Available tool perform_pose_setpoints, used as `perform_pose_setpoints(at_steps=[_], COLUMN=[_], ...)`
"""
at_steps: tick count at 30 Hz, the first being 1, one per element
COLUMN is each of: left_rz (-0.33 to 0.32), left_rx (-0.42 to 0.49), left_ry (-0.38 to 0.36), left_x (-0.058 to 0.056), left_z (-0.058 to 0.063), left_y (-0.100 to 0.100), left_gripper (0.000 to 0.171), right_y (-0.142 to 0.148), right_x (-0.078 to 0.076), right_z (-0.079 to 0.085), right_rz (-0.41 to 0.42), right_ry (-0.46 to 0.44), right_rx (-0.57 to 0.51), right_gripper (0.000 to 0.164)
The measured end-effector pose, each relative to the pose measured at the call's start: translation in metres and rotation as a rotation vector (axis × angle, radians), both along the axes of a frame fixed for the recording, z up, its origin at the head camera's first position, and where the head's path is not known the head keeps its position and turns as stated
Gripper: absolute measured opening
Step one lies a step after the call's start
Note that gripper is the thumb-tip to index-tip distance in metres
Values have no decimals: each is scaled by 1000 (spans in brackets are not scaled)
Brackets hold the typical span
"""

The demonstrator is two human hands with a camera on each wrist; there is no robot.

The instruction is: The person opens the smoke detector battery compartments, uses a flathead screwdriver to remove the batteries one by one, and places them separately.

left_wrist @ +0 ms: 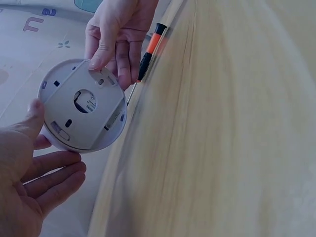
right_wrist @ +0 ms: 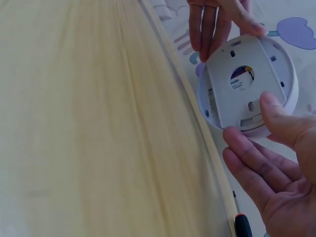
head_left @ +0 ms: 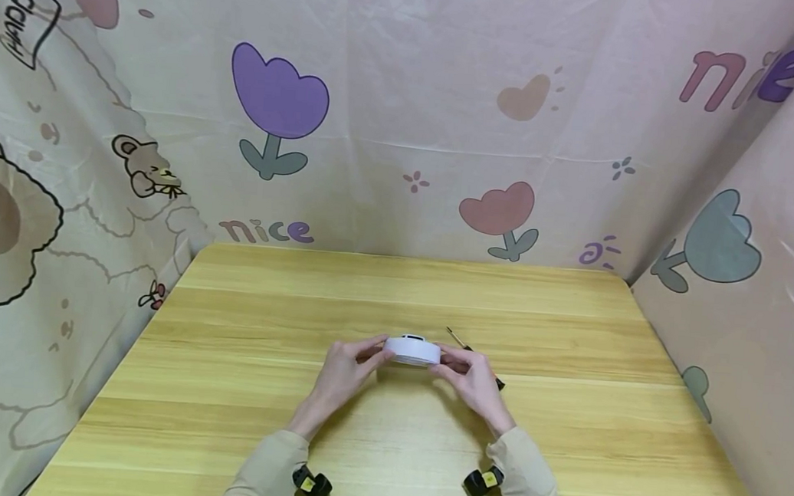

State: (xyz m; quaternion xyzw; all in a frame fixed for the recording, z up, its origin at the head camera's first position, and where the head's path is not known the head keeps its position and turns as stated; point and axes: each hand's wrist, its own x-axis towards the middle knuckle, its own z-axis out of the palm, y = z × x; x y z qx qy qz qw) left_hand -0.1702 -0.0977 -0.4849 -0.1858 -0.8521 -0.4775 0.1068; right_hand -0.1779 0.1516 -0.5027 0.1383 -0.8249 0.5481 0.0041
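Between both hands is a round white smoke detector (head_left: 413,351), raised over the table. Its back, a flat mounting plate (left_wrist: 61,106) with slots and a round central hole, faces my wrists; a printed label (right_wrist: 243,79) shows through the hole. My left hand (head_left: 343,371) pinches the left rim between thumb and fingers. On the opposite rim my right hand (head_left: 474,380) grips the same way, its thumb lying on the plate in the right wrist view. Behind the right hand lies a screwdriver (left_wrist: 152,49) with an orange and black handle, partly hidden by that hand in the head view.
A wood-grain table (head_left: 262,292) lies beneath, with a printed curtain (head_left: 394,86) along its back and sides. Black wrist cameras (head_left: 311,486) are strapped over the beige sleeves (head_left: 529,472).
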Motion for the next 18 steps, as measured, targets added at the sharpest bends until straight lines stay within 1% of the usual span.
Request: perform_pose_setpoints(at_steps=[3,5,9,14,18], left_rz=[13,15,11,3,-1], left_rx=[-14,-22,-47,-93,-113], left_ry=[14,16,-5,-27,-11], left_x=[0,0,1,0,0], left_z=[0,0,2,3,2], left_y=[1,2,2,2,2], left_gripper=[36,35,34,36,36], right_y=[0,0,0,-1,-2], right_x=[1,1,1,1,2], right_z=[1,1,0,-3,-2], right_rz=[-6,4,27,29,27], right_ry=[-4,2,24,49,33], right_rx=[-12,-11,-17,-2,-2], right_gripper=[42,42,40,35,32])
